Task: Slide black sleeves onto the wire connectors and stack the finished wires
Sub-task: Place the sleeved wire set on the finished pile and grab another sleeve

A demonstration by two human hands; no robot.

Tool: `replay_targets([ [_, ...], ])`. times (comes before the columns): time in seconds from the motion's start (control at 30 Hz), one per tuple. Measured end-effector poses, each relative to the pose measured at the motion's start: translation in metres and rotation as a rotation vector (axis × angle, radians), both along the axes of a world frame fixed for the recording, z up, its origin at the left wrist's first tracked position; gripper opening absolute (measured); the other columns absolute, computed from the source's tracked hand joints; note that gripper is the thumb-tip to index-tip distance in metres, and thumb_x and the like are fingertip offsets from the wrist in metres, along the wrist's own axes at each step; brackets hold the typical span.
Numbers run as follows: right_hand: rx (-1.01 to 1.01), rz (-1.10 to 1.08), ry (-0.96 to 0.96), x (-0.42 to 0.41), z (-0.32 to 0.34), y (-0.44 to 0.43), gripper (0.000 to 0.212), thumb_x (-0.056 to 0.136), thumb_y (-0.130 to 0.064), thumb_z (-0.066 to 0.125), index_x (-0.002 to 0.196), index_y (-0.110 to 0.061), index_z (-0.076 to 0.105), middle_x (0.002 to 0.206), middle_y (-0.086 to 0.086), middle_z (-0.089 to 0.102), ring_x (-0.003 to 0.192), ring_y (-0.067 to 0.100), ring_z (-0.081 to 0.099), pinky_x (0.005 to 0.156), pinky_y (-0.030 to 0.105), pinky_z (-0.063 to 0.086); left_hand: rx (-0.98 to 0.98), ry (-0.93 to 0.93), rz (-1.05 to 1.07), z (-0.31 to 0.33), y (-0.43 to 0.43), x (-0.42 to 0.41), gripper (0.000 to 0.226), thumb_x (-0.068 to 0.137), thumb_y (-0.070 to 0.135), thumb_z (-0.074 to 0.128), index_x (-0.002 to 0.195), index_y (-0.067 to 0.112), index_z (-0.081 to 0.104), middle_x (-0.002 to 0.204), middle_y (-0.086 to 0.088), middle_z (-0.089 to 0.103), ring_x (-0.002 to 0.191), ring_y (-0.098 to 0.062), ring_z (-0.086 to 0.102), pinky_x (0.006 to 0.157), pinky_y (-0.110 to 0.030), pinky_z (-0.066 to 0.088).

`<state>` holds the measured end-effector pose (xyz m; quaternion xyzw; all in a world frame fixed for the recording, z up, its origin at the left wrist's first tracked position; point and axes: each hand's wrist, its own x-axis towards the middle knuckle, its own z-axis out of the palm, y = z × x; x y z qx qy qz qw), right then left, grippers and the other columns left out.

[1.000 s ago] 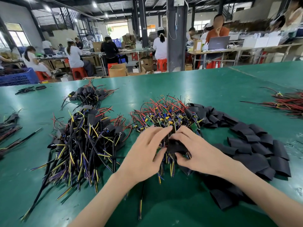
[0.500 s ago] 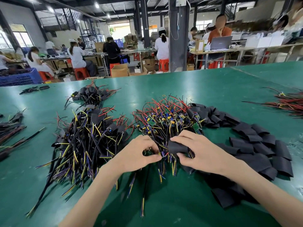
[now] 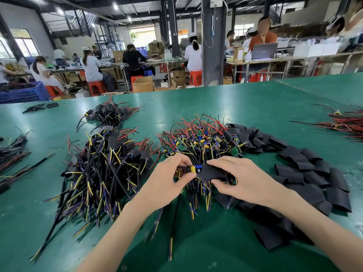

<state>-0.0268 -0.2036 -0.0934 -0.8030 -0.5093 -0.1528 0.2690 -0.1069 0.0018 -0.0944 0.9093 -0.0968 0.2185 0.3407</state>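
On the green table [image 3: 255, 103] we are seeing: unsleeved wires [image 3: 200, 138] heaping just behind our hands; loose sleeves [image 3: 306, 173] spreading to the right; sleeved wires [image 3: 106, 163] piling at left; red wires [image 3: 345, 122] lying far right. Our left hand [image 3: 167, 181] is curling, pinching the wire connector [image 3: 193, 168]. Our right hand [image 3: 247, 179] is gripping one black sleeve [image 3: 213, 171] between thumb and fingers, its open end meeting the connector over the heap's near edge.
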Motion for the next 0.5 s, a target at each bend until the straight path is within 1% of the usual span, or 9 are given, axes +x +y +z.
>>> replay_targets([
  [0.1,0.03,0.02,0.013,-0.0005,0.0005,0.0002,0.039,0.078,-0.018,0.068,0.116,-0.01,0.063,0.095,-0.002,0.064,0.079,0.015,0.059,0.075,0.03,0.046,0.013,-0.015,-0.035,0.0005,0.0022,-0.0008,0.016,0.084,0.013,0.069,0.095,0.02,0.059,0.088,0.01,0.061,0.086,-0.006,0.055,0.079,-0.018,0.043],
  [0.17,0.046,0.044,0.018,-0.0012,0.0005,0.0006,0.038,0.077,-0.016,0.069,0.115,-0.009,0.064,0.094,-0.003,0.064,0.078,0.011,0.056,0.075,0.028,0.046,0.023,-0.016,-0.039,-0.0006,0.003,-0.0007,0.018,0.084,0.012,0.068,0.097,0.02,0.059,0.091,0.007,0.061,0.088,-0.008,0.056,0.08,-0.019,0.043],
  [0.23,0.053,0.058,0.025,-0.0013,0.0003,0.0009,0.038,0.077,-0.014,0.07,0.115,-0.008,0.064,0.096,-0.004,0.064,0.079,0.008,0.055,0.076,0.026,0.046,0.026,-0.01,-0.032,-0.0021,0.0029,0.0001,0.017,0.085,0.012,0.067,0.099,0.02,0.059,0.094,0.008,0.061,0.09,-0.005,0.055,0.082,-0.017,0.042],
  [0.33,0.057,0.074,0.029,0.0,0.0002,0.0008,0.039,0.078,-0.011,0.071,0.116,-0.007,0.064,0.1,-0.004,0.064,0.082,0.01,0.057,0.078,0.027,0.047,0.023,-0.003,-0.024,-0.0039,0.0023,0.0013,0.016,0.087,0.013,0.066,0.1,0.02,0.059,0.096,0.01,0.061,0.093,0.0,0.054,0.084,-0.011,0.04],
  [0.5,0.054,0.095,0.018,0.0004,0.0003,0.0013,0.039,0.077,-0.011,0.071,0.115,-0.006,0.064,0.103,-0.002,0.066,0.085,0.008,0.058,0.08,0.025,0.046,0.019,0.012,0.011,-0.0063,0.0012,0.0036,0.015,0.089,0.014,0.063,0.103,0.019,0.06,0.098,0.01,0.061,0.094,0.007,0.051,0.084,-0.009,0.037],
])
